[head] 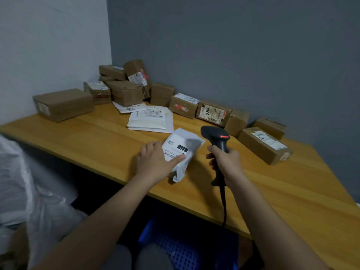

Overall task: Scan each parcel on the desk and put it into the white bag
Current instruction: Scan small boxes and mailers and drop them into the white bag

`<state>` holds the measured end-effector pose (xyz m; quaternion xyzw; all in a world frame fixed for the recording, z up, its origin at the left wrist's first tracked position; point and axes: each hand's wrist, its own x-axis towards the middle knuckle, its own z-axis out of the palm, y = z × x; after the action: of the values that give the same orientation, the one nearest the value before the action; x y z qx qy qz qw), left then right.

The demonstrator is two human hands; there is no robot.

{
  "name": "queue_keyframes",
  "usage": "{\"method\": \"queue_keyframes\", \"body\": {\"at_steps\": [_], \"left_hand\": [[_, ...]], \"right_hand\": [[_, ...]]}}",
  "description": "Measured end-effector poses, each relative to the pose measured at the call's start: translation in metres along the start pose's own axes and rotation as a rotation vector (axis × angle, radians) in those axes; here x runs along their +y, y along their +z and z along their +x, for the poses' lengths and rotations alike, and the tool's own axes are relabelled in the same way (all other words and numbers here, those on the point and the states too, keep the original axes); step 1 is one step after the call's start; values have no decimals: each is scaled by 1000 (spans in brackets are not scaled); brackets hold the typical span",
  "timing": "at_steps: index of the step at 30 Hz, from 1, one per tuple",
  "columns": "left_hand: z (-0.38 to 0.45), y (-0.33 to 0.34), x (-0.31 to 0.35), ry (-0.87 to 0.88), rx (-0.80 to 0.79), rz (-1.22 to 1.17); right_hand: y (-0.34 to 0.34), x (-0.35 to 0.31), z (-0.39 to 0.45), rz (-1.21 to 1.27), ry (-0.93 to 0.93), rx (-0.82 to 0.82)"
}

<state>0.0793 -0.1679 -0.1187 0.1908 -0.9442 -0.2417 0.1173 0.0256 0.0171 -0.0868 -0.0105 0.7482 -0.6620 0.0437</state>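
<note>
Lying under left hand [155, 162], white parcel [183, 151]; scanner [218, 145] in right hand [226, 162].

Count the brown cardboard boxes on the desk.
12 brown boxes. One large at the left; five piled in the corner; six strung rightward along the grey wall. The pile may hide more.

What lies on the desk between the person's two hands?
In the head view, the white mailer parcel lies between them: the left hand rests on it, the right hand holds the scanner.
</note>
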Motion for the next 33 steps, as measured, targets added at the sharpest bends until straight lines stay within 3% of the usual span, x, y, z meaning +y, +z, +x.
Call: {"method": "queue_keyframes", "body": {"at_steps": [6,12,17,21,27,33], "left_hand": [[19,18,35,-35,-214,301],[42,-9,6,416,-361,379],[43,-13,-7,206,-255,86],[24,-3,7,40,-430,-186],[9,1,17,104,-585,-225],[-3,-3,20,43,-501,-321]], "right_hand": [[-13,-6,-10,-20,-23,36],[-43,-3,-12,-94,-44,82],[-44,-4,-10,-129,-81,76],[-32,8,-7,-175,-31,42],[-15,15,-15,-168,-13,50],[-14,14,-30,-135,-38,53]]}}
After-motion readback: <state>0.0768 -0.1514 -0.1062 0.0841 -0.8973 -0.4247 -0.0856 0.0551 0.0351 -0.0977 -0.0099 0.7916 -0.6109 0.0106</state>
